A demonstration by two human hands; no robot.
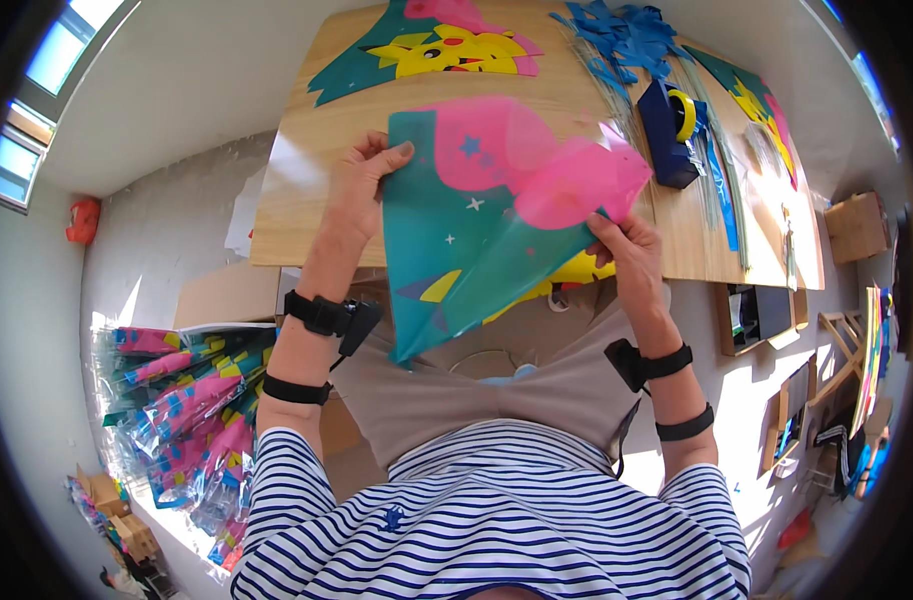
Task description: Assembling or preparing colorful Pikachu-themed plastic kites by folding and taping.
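A thin plastic sheet (466,215) printed in teal, pink and yellow, with small stars, hangs between my two hands above the table's near edge and my lap. My left hand (368,172) pinches its upper left edge between thumb and fingers. On the other side my right hand (631,248) grips the right edge, where the sheet folds over and shows some yellow behind. The sheet's lower corner droops toward my knees. Farther back on the table lies a similar sheet with a yellow cartoon figure (456,55).
A wooden table (286,215) stands before me. On it are blue ribbon strips (626,35), a dark blue tape dispenser (666,135) with yellow tape, thin rods (741,215) and another printed sheet (751,100). Bagged colourful bundles (191,410) are heaped at left; a cardboard box (856,228) is at right.
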